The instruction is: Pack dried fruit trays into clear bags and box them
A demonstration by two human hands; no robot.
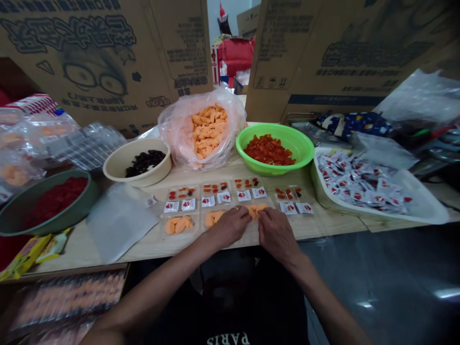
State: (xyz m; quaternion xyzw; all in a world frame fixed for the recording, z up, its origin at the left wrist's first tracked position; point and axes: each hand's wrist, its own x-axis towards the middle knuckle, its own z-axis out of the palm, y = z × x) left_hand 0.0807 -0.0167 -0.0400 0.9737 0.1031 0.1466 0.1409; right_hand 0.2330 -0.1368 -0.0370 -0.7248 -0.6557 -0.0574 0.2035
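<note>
Fingers (265, 220) touch orange pieces (255, 211) over wood-grain tabletop (336, 224), cardboard (305, 57) behind.

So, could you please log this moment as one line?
left hand: at orange pieces | right hand: at same pieces | paired sachets: beyond hands

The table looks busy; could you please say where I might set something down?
Bare table shows between the rightmost clear tray and white tub, and a smaller patch between the plastic sheet and leftmost clear tray. Crowded: the back, with cream bowl, large bag and bright green bowl, and around left hand and right hand.
</note>
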